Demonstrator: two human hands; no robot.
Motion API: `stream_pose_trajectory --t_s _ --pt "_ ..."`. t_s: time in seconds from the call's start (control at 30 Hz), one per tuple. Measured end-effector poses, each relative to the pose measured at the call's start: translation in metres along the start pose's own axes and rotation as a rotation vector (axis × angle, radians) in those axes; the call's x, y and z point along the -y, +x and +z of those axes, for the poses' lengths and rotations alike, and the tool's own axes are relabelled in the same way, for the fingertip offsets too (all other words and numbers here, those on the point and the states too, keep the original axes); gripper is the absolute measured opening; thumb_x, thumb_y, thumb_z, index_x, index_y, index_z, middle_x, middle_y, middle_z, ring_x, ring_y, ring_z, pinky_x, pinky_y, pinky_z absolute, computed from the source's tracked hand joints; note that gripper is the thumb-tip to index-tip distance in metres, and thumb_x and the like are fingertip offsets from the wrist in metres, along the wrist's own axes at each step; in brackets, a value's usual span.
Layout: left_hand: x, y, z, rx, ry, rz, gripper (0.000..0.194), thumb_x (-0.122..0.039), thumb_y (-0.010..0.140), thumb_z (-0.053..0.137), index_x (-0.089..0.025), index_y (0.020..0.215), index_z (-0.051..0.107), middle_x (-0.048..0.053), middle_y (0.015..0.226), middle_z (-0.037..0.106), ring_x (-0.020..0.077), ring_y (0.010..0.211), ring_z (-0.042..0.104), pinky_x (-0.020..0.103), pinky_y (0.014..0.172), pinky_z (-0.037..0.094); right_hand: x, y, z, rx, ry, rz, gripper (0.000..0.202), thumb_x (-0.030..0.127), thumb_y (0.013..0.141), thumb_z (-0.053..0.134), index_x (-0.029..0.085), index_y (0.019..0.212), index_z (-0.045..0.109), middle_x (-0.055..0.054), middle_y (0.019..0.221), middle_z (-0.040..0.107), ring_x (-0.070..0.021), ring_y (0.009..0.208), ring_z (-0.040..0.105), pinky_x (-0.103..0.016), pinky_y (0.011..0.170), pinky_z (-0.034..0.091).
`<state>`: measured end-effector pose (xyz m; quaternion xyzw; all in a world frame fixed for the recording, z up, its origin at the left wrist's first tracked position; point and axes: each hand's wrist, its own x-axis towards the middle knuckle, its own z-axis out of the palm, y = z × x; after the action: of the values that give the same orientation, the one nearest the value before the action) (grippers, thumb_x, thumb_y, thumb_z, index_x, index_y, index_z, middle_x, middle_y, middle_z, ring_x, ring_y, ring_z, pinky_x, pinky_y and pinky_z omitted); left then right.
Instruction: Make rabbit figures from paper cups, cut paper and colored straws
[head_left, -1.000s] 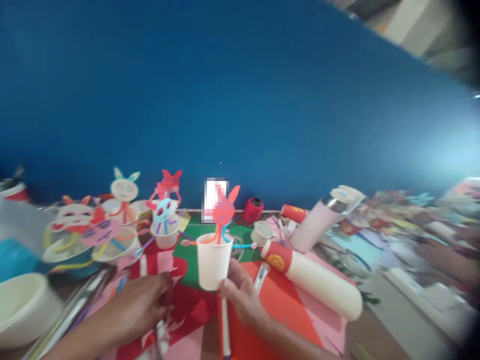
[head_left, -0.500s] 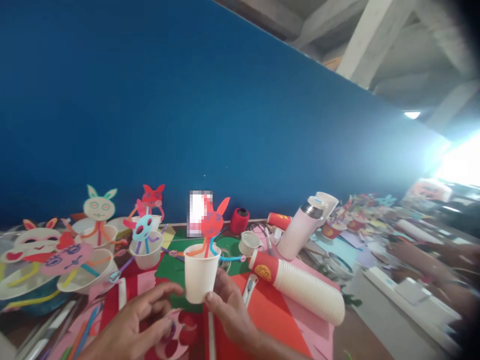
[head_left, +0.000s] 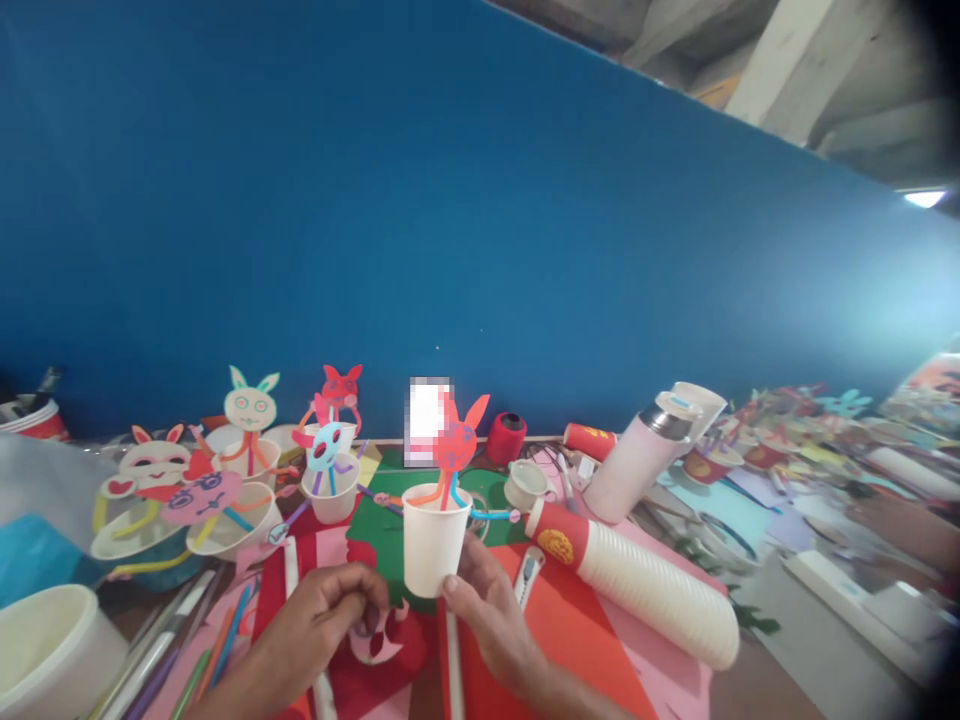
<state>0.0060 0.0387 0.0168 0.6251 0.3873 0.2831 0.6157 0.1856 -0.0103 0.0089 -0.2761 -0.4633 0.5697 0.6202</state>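
Note:
A white paper cup (head_left: pixel 433 548) stands upright in my right hand (head_left: pixel 495 620), thumb on its front and fingers behind its right side. From the cup rises a red paper rabbit head (head_left: pixel 457 444) on coloured strips, with orange and blue arms spreading over the rim. My left hand (head_left: pixel 330 615) is to the left of the cup, apart from it, its fingers curled together over a pink paper cut-out (head_left: pixel 377 645) on red paper. Whether those fingers pinch anything is hidden.
More cups with paper animals, one with a pale rabbit head (head_left: pixel 250 408), stand at left. At right lie a stack of paper cups (head_left: pixel 652 590), a pink bottle (head_left: pixel 637 460) and a cutter knife (head_left: pixel 529 575). Another person's arm shows at the far right.
The view has turned left, so things appear further right. My left hand's fingers, spread beside the cup before, have curled in and moved off it. My right hand still holds the cup.

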Motion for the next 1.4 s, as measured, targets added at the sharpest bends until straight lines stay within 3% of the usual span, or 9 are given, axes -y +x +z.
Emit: stream_pose_trajectory --t_s 0.1,0.2,0.43,0.57,0.77,0.9,1.03,1.13,1.4 --pt "-0.003 0.0 0.0 -0.02 0.067 -0.009 0.021 -0.016 0.074 0.044 -0.017 0.071 0.064 0.001 0.063 0.065 0.0146 0.058 0.058 0.023 0.057 0.044 -0.001 -0.002 -0.001 0.018 -0.006 0.01 0.039 0.031 0.08 0.058 0.021 0.115 0.048 -0.008 0.11 0.059 -0.0238 0.098 0.056 -0.039 0.086 0.043" --pt "-0.008 -0.003 0.001 -0.04 0.158 -0.001 0.021 -0.024 0.074 0.051 -0.019 0.089 0.065 0.003 0.081 0.069 0.0191 0.077 0.062 0.026 0.071 0.046 -0.004 -0.004 -0.004 0.013 -0.074 0.019 0.042 0.033 0.079 0.058 0.019 0.117 0.048 -0.01 0.112 0.058 -0.0257 0.101 0.054 -0.04 0.086 0.042" --pt "-0.026 -0.01 0.005 0.014 0.132 0.09 0.051 -0.036 0.067 0.062 -0.023 0.116 0.054 0.007 0.112 0.063 0.0268 0.103 0.054 0.035 0.086 0.043 -0.004 -0.006 -0.004 0.006 -0.306 -0.023 0.044 0.031 0.077 0.061 0.019 0.118 0.048 -0.009 0.115 0.057 -0.0261 0.106 0.052 -0.039 0.09 0.041" --pt "-0.029 -0.011 0.016 0.041 0.01 0.11 0.046 -0.037 0.067 0.063 -0.021 0.11 0.059 0.009 0.113 0.062 0.0289 0.106 0.052 0.038 0.088 0.041 -0.002 -0.008 0.003 -0.002 -0.383 -0.02 0.044 0.032 0.076 0.062 0.02 0.117 0.049 -0.008 0.112 0.059 -0.026 0.103 0.054 -0.037 0.087 0.043" --pt "-0.011 -0.012 0.027 -0.169 -0.205 -0.058 0.048 -0.041 0.057 0.071 -0.012 0.096 0.063 0.014 0.095 0.069 0.0316 0.094 0.059 0.037 0.081 0.047 -0.004 -0.015 0.006 -0.023 -0.733 -0.02 0.045 0.035 0.072 0.065 0.021 0.113 0.053 -0.007 0.103 0.061 -0.0251 0.095 0.055 -0.034 0.082 0.043" --pt "-0.011 -0.013 0.018 -0.263 -0.293 -0.114 0.045 -0.037 0.066 0.065 -0.014 0.105 0.058 0.011 0.103 0.067 0.0264 0.098 0.058 0.035 0.087 0.043 0.006 -0.008 -0.007 0.002 -1.024 -0.028 0.024 0.033 0.081 0.052 0.02 0.099 0.061 -0.005 0.089 0.064 -0.0184 0.08 0.057 -0.026 0.072 0.042" --pt "-0.01 -0.012 0.012 -0.311 -0.358 -0.056 0.046 -0.035 0.068 0.064 -0.016 0.109 0.055 0.009 0.106 0.065 0.0252 0.101 0.056 0.035 0.088 0.042 0.028 0.005 -0.027 0.018 -1.402 0.129 0.028 0.028 0.087 0.038 0.018 0.074 0.061 0.001 0.066 0.06 -0.0117 0.062 0.054 -0.02 0.056 0.035" --pt "-0.006 -0.011 0.012 -0.325 -0.435 -0.094 0.045 -0.035 0.068 0.064 -0.017 0.108 0.055 0.007 0.101 0.067 0.0258 0.099 0.058 0.035 0.085 0.045 0.039 0.01 -0.036 0.05 -1.503 0.207 0.027 0.032 0.083 0.046 0.018 0.066 0.061 0.001 0.058 0.058 -0.0113 0.054 0.05 -0.021 0.049 0.027" --pt "0.014 -0.012 0.006 -0.283 -0.597 -0.153 0.023 -0.038 0.058 0.071 -0.023 0.074 0.063 0.001 0.074 0.071 0.0255 0.089 0.061 0.032 0.072 0.052 0.015 0.008 -0.027 0.204 -1.837 0.352 0.035 0.049 0.073 0.051 0.019 0.063 0.064 -0.006 0.06 0.066 -0.02 0.059 0.059 -0.026 0.052 0.027"
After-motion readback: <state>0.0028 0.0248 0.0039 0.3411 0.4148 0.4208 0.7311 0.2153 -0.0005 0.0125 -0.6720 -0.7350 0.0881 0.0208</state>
